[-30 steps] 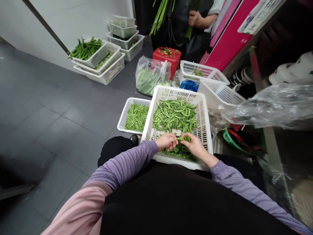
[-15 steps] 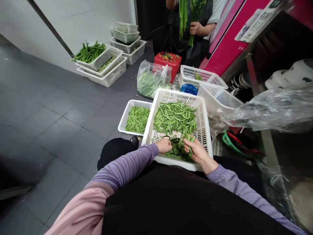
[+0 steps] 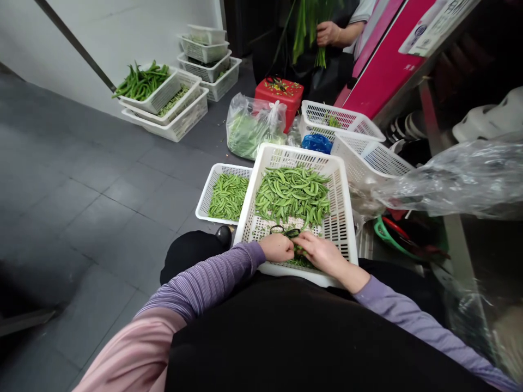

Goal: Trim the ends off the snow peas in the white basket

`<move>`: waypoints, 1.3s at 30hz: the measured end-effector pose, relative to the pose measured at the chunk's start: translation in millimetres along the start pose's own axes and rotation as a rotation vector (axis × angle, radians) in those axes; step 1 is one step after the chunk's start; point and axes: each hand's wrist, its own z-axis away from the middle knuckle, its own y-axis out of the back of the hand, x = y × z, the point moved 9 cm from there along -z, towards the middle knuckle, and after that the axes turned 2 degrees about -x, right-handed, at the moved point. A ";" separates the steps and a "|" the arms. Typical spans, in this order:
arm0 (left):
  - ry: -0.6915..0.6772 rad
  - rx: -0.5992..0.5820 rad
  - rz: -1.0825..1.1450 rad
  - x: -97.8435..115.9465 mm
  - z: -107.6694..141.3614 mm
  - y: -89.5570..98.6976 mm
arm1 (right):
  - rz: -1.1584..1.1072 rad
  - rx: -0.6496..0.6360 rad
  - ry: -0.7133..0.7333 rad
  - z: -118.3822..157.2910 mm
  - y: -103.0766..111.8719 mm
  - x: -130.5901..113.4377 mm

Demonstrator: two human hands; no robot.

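Note:
A large white basket (image 3: 348,223) rests in front of my body, with a heap of green pea pods (image 3: 292,193) in its far half. My left hand (image 3: 278,248) is curled closed over the near part; whatever it grips is hidden. Just beyond its knuckles show the black looped handles of scissors (image 3: 291,233). My right hand (image 3: 322,253) meets it from the right, thumb and fingers drawn together at the left fingertips. No pod shows clearly between them. Green trimmings (image 3: 301,261) lie beneath both hands.
A smaller white basket (image 3: 200,204) of pods stands at the left. Beyond are a bag of greens (image 3: 249,128), a red stool (image 3: 291,109) and more white baskets (image 3: 382,136). A co-worker's hand (image 3: 327,34) holds long green stalks. Plastic sheeting (image 3: 457,179) hangs at the right.
My right hand has moved left to meet my left hand, and the pea pods seen in it before no longer show. The co-worker's other hand has left the view.

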 end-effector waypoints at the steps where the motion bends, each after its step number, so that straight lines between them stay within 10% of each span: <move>1: -0.027 0.021 -0.063 3.0 0.8 1.6 | -0.012 -0.082 0.041 0.3 -8.0 -3.6; 7: 0.018 0.230 -0.031 -7.1 -0.6 23.2 | -0.976 0.036 -0.452 -2.0 -32.7 51.7; 11: 0.155 -0.050 -0.177 -28.1 -3.3 -9.2 | -1.387 0.392 -0.792 5.9 -23.1 125.1; 14: 0.186 -0.183 -0.225 -36.8 -0.1 -29.1 | -1.048 0.462 -0.850 -1.2 -0.7 164.5; 20: 0.166 -0.030 -0.158 -39.8 -7.4 -17.4 | 0.128 -0.047 -0.781 -48.4 -25.2 164.0; 39: 0.173 -0.118 -0.152 -37.0 -4.4 -28.0 | 0.241 -0.032 -0.843 -31.2 -54.4 159.4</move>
